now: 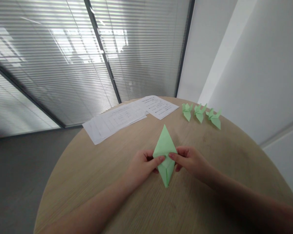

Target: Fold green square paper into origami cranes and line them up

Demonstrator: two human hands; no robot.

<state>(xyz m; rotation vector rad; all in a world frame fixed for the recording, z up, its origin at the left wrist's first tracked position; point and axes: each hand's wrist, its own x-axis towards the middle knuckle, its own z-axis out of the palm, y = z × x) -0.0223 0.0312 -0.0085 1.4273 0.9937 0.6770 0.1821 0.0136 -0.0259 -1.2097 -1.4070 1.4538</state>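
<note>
A light green sheet of paper folded into a long diamond (164,144) lies on the round wooden table (112,182), one tip pointing away from me and one toward me. My left hand (143,164) pinches its left side, thumb on top near the middle. My right hand (189,159) pinches the right side the same way, and the two thumbs nearly meet over the centre fold. Both hands are closed on the paper.
Three finished green paper cranes (201,113) stand in a row at the far right of the table. Printed white sheets (122,118) lie at the far edge. Beyond are glass walls with blinds and a white wall at the right.
</note>
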